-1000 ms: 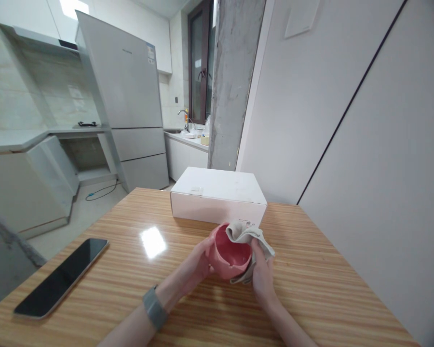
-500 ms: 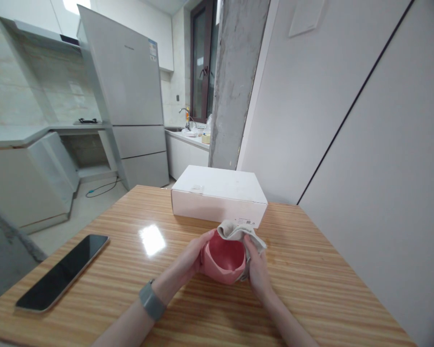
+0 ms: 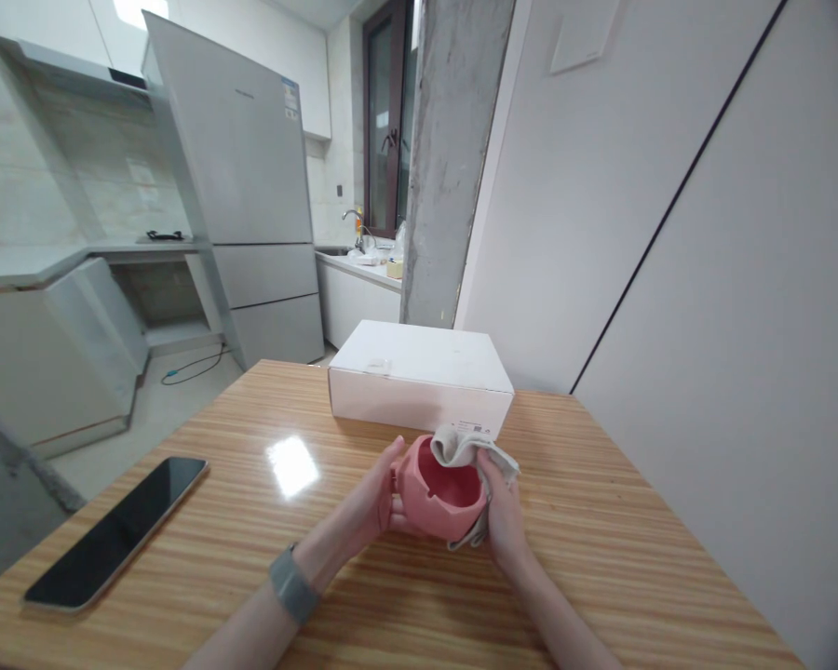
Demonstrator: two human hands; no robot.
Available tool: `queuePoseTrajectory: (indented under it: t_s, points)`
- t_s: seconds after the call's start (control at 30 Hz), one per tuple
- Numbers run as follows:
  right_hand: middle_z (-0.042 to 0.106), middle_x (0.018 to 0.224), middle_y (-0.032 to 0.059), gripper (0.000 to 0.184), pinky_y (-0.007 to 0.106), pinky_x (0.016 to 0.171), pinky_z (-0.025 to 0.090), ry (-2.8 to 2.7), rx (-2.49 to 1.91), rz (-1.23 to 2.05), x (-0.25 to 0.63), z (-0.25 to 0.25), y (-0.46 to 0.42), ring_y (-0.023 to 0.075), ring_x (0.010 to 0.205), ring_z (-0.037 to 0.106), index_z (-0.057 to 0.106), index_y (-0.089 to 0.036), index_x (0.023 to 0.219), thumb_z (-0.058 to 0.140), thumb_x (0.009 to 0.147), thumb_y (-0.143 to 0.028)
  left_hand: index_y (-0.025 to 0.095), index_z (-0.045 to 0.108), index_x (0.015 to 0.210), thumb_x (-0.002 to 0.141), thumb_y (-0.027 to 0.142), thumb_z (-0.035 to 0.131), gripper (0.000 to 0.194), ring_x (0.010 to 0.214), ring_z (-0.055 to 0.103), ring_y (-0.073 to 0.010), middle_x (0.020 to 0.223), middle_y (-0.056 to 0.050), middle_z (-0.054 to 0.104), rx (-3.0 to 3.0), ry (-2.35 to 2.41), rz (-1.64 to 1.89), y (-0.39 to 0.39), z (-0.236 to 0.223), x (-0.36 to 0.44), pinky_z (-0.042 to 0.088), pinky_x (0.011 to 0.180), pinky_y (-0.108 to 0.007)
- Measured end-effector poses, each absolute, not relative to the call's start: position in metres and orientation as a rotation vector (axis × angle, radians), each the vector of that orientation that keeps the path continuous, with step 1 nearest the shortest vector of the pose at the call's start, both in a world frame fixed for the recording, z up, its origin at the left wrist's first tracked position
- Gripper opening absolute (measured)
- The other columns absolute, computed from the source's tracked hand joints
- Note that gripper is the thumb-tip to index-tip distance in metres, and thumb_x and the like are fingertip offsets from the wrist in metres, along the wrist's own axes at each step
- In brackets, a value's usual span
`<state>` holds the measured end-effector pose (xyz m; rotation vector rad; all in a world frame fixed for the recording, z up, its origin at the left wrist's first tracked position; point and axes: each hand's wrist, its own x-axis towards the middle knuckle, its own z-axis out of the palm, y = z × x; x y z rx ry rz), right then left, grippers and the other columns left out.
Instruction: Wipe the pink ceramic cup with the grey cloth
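A pink faceted bowl (image 3: 439, 498) is held just above the wooden table (image 3: 601, 577), tilted with its opening facing me. My left hand (image 3: 375, 501) cups its left side, fingers wrapped against the wall. My right hand (image 3: 501, 516) grips a beige cloth (image 3: 461, 448) that drapes over the bowl's far right rim and runs down under its right side. A grey band sits on my left wrist (image 3: 291, 584).
A white cardboard box (image 3: 419, 377) lies on the table right behind the bowl. A dark phone (image 3: 115, 532) lies face up near the table's left edge. A white wall runs along the right; a fridge and kitchen counters stand beyond the table.
The bowl has turned a little in my hands and the cloth has shifted along its far rim. Both hands stay on the bowl at the same spot.
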<state>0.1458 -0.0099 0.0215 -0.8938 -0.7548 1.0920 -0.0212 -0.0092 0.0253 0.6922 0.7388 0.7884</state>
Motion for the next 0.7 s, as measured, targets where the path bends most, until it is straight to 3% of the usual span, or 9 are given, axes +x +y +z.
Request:
queuePoseTrajectory:
  t_s: [0.13,0.33,0.57,0.7]
  points:
    - [0.074,0.091,0.003,0.033,0.039,0.087,0.047,-0.791,-0.918,1.206,0.144,0.019,-0.012,0.0261,0.092,0.065,0.073,-0.02,0.085,0.074,0.065,-0.046,0.019,0.064,0.113,0.081,0.061,0.051,0.054,0.079,0.069,-0.0208,0.092,-0.006,0.074,0.683,0.764,0.839,-0.011,0.022,-0.02,0.051,0.062,-0.025]
    - [0.074,0.09,0.0025,0.037,0.04,0.089,0.048,-0.723,-0.967,1.247,0.139,0.017,-0.014,0.0267,0.094,0.065,0.072,-0.021,0.086,0.079,0.06,-0.047,0.012,0.068,0.103,0.081,0.047,0.059,0.042,0.089,0.067,-0.0224,0.098,-0.009,0.073,0.654,0.846,0.985,-0.01,0.02,-0.014,0.051,0.079,-0.028]
    - [0.072,0.1,0.0022,0.037,0.038,0.101,0.039,-0.806,-0.97,1.049,0.133,0.02,-0.019,0.0253,0.116,0.055,0.071,-0.024,0.097,0.071,0.07,-0.049,0.014,0.059,0.12,0.084,0.042,0.058,0.045,0.102,0.064,-0.0273,0.115,-0.012,0.066,0.67,0.669,1.031,-0.016,0.03,-0.013,0.054,0.078,-0.035]
    - [0.072,0.102,0.003,0.036,0.038,0.101,0.039,-0.814,-0.946,1.034,0.138,0.02,-0.015,0.0255,0.112,0.058,0.071,-0.023,0.098,0.069,0.072,-0.048,0.017,0.057,0.122,0.086,0.044,0.055,0.045,0.096,0.066,-0.0225,0.111,-0.011,0.068,0.655,0.578,0.987,-0.016,0.034,-0.015,0.054,0.072,-0.029]
